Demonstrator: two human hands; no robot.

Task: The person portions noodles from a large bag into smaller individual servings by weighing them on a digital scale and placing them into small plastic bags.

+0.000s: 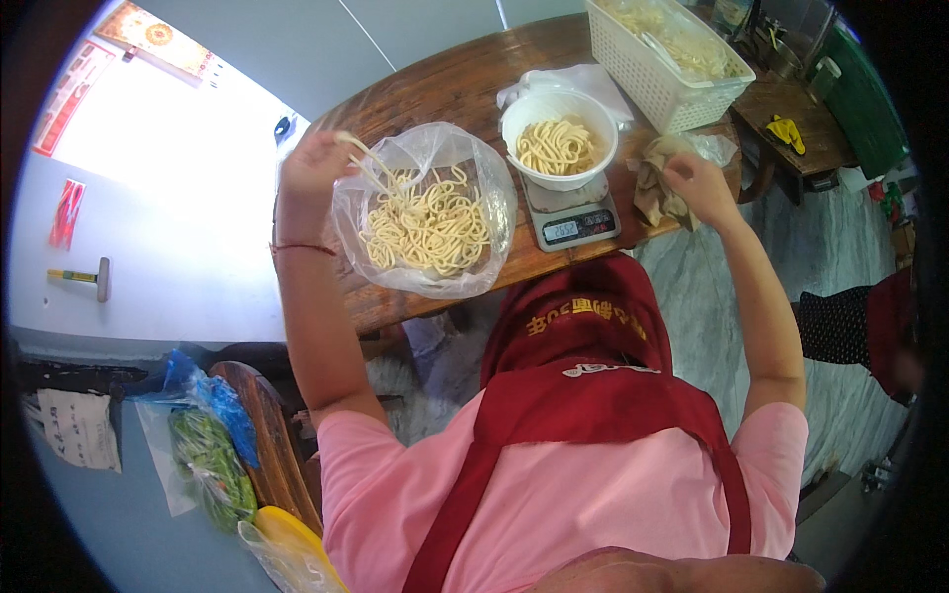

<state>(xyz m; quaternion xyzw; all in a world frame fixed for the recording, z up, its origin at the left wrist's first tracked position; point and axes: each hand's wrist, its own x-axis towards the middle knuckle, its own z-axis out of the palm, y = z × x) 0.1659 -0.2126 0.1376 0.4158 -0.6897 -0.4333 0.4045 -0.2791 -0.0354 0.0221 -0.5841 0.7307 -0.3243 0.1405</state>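
My left hand [319,161] pinches a few pale noodle strands [374,164]. They run down to a heap of thick noodles [430,230] in a clear plastic bag [495,215], spread wide on the wooden table. To the right, a white plastic bowl [561,179] with more noodles [557,146] rests on a digital kitchen scale [578,222] with a lit display. My right hand [698,184] has its fingertips closed on a crumpled brown cloth [656,185] at the table's right edge.
A white perforated basket [667,96] holding bagged noodles stands at the back right of the wooden table [415,81]. White plastic sheeting [593,85] lies behind the bowl. At the right is a smaller table with a yellow object [786,135]; another person [852,326] is partly visible.
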